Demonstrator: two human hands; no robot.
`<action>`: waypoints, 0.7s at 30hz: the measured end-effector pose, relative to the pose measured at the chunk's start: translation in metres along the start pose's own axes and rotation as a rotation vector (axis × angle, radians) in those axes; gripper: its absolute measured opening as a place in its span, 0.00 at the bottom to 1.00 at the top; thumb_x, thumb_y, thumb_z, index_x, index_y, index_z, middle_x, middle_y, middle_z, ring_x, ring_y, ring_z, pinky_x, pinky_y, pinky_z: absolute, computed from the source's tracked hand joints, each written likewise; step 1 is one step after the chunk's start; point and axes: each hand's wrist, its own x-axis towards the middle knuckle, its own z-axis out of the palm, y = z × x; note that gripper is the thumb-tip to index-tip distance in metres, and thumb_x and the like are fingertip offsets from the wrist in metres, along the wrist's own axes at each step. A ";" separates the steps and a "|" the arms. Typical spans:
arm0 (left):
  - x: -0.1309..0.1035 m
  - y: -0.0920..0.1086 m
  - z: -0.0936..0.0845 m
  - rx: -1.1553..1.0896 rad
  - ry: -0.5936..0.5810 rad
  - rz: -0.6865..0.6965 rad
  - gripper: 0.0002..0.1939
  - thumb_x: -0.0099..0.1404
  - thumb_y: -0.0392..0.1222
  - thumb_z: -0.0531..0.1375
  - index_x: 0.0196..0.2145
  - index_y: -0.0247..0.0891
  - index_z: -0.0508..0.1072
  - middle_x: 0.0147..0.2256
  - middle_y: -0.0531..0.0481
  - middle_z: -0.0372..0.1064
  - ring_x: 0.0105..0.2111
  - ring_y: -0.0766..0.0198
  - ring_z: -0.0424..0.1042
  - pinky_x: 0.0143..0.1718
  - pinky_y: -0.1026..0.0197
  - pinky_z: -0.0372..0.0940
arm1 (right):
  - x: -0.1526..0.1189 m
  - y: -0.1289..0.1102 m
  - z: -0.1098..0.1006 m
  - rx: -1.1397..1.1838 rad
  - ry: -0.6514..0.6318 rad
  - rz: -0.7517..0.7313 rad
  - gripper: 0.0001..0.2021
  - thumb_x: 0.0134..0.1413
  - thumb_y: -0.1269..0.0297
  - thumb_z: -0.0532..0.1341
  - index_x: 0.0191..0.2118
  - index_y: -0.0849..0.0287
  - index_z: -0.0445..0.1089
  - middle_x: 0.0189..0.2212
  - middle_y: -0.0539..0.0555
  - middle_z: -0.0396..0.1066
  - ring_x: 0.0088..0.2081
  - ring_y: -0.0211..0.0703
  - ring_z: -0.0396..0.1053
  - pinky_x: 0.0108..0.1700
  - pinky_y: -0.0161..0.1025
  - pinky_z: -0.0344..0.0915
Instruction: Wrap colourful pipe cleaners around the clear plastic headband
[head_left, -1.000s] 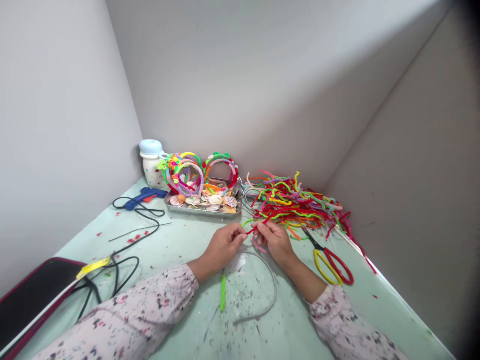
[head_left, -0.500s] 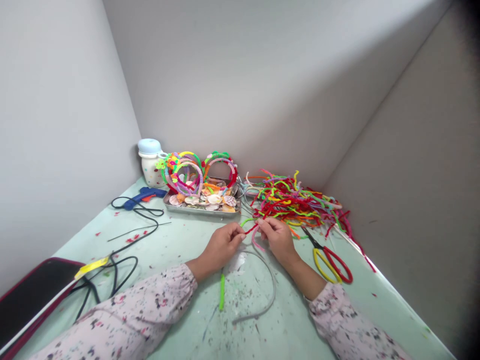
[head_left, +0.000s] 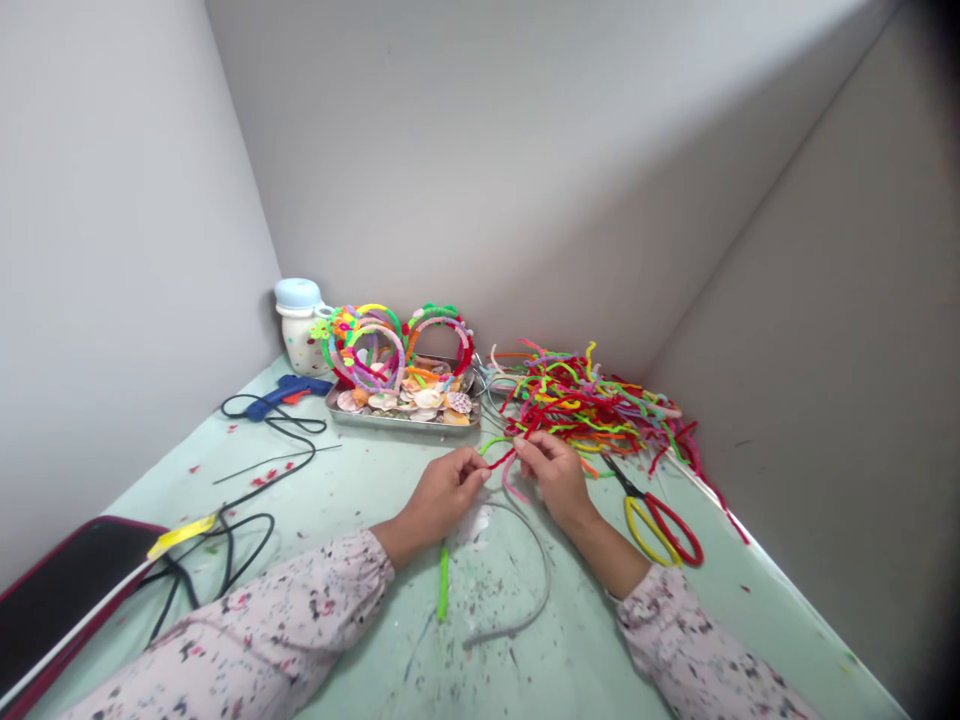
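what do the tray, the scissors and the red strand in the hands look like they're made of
Tray: probably metal, from its grey sheen. Scissors: dark, likely metal blades; smooth red and yellow handles, perhaps plastic-coated. Red strand: seemingly fuzzy pipe cleaner, like the pile's.

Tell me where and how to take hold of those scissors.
Grip the scissors by the yellow and red handles, probably from above on the near side: they lie flat, handles towards the person, while the dark blades point away towards the pile.
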 end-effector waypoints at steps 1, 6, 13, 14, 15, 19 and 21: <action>0.000 -0.001 0.000 -0.007 0.000 -0.002 0.08 0.62 0.41 0.53 0.31 0.36 0.68 0.24 0.55 0.62 0.24 0.68 0.59 0.27 0.67 0.54 | 0.000 0.001 0.000 0.020 -0.002 -0.002 0.13 0.52 0.57 0.61 0.23 0.59 0.64 0.16 0.45 0.60 0.20 0.35 0.57 0.26 0.34 0.55; 0.002 -0.005 0.002 -0.008 -0.006 -0.022 0.08 0.62 0.41 0.53 0.34 0.36 0.70 0.23 0.55 0.62 0.23 0.68 0.60 0.26 0.67 0.54 | 0.002 0.005 -0.002 0.086 0.002 0.005 0.12 0.53 0.56 0.60 0.25 0.59 0.66 0.16 0.45 0.62 0.20 0.36 0.58 0.26 0.35 0.55; 0.002 -0.002 0.001 0.042 -0.028 0.006 0.08 0.62 0.39 0.52 0.34 0.36 0.70 0.25 0.54 0.65 0.24 0.68 0.61 0.27 0.67 0.55 | 0.003 0.007 -0.002 0.075 0.065 0.013 0.14 0.52 0.56 0.61 0.23 0.59 0.65 0.15 0.45 0.61 0.20 0.35 0.57 0.25 0.34 0.55; 0.002 -0.001 0.001 0.047 -0.028 0.014 0.08 0.62 0.38 0.52 0.33 0.36 0.70 0.25 0.54 0.65 0.25 0.68 0.61 0.28 0.67 0.55 | 0.004 0.007 -0.001 0.082 0.078 0.008 0.14 0.52 0.56 0.61 0.22 0.59 0.65 0.15 0.45 0.61 0.20 0.35 0.57 0.25 0.34 0.55; 0.002 0.001 0.001 0.053 -0.029 0.023 0.07 0.62 0.38 0.52 0.32 0.36 0.69 0.25 0.54 0.65 0.25 0.68 0.61 0.28 0.67 0.55 | 0.004 0.007 -0.001 0.093 0.092 0.005 0.14 0.51 0.56 0.61 0.22 0.59 0.64 0.15 0.45 0.61 0.20 0.35 0.57 0.25 0.34 0.54; 0.002 0.007 0.001 0.074 -0.032 0.057 0.07 0.62 0.38 0.52 0.30 0.37 0.68 0.25 0.54 0.64 0.27 0.67 0.61 0.29 0.67 0.56 | 0.005 0.008 0.001 0.160 0.124 0.032 0.14 0.50 0.56 0.62 0.22 0.58 0.64 0.16 0.45 0.62 0.20 0.34 0.57 0.24 0.34 0.53; 0.002 0.008 0.001 0.078 -0.034 0.068 0.07 0.62 0.39 0.52 0.29 0.37 0.68 0.26 0.54 0.64 0.27 0.67 0.62 0.30 0.67 0.56 | 0.005 0.010 0.002 0.194 0.132 0.052 0.14 0.49 0.55 0.62 0.22 0.58 0.64 0.18 0.46 0.64 0.19 0.34 0.56 0.24 0.34 0.53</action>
